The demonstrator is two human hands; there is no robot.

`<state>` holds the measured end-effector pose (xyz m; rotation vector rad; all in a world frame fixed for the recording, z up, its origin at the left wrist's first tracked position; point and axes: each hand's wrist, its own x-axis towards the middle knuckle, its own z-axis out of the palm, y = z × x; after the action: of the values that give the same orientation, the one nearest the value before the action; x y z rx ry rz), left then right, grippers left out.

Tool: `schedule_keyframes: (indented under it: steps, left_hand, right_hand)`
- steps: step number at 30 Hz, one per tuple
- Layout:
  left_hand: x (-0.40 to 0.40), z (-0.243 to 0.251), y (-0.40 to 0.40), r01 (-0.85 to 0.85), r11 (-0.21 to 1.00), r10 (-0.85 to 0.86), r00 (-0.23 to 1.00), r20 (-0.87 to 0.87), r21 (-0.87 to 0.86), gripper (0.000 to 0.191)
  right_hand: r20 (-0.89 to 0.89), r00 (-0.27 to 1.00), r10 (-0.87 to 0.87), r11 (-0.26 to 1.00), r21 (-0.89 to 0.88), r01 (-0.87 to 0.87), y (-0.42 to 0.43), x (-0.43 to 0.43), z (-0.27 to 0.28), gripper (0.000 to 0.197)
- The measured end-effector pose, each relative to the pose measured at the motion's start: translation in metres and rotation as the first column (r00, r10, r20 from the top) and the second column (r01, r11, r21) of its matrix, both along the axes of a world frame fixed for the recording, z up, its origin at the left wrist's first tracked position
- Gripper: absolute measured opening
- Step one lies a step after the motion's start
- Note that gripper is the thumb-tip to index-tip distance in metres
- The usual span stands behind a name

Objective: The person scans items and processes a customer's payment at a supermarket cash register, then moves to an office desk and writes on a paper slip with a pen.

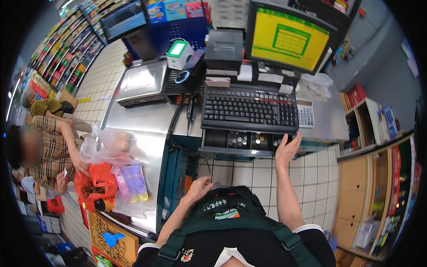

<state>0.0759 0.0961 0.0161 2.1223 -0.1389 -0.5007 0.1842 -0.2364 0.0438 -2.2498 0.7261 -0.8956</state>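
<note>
My right hand (287, 150) is at the right front corner of a cash drawer (230, 152), thumb apart from the fingers. The drawer is pulled partly out, and coins (237, 141) lie in its compartments. Directly above it sits a black keyboard (248, 108), close to my right fingertips. My left hand (200, 188) is in front of my dark green apron (230, 208), fingers bent; whether they hold anything is unclear.
A calculator (305, 113) lies right of the keyboard, below a monitor (290, 38). A receipt printer (224, 50), payment device (180, 55) and scale (142, 80) stand behind. At left, a person (50, 147) touches a red bag (96, 182) on the metal counter (146, 187).
</note>
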Motion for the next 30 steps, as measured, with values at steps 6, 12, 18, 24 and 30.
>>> schedule_keyframes:
  steps: [6, 12, 18, 24, 30]
  left_hand:
    - [0.04, 0.059, -0.035, 0.026, 0.99, 0.02, 0.945, 0.325, -0.137, 0.023]
    - [0.039, 0.073, -0.061, -0.031, 0.994, 0.055, 0.972, 0.23, -0.106, 0.023]
    - [0.02, 0.072, -0.078, 0.096, 0.989, -0.122, 0.959, 0.257, 0.11, 0.021]
    - [0.011, 0.068, -0.082, 0.154, 0.956, -0.194, 0.97, 0.144, 0.249, 0.022]
    - [0.011, 0.073, -0.087, 0.164, 0.942, -0.214, 0.966, 0.146, 0.294, 0.019]
  right_hand:
    - [0.007, 0.999, 0.034, 0.998, -0.057, -0.034, 0.002, -0.036, -0.003, 0.049]
    - [-0.04, 0.994, 0.105, 0.994, -0.022, -0.106, 0.01, -0.083, 0.0, 0.042]
    - [-0.092, 0.982, 0.163, 0.987, 0.03, -0.161, 0.012, -0.125, 0.009, 0.036]
    - [-0.122, 0.968, 0.219, 0.972, 0.112, -0.206, 0.007, -0.15, 0.008, 0.037]
    - [-0.082, 0.951, 0.297, 0.935, 0.229, -0.272, 0.002, -0.157, 0.012, 0.037]
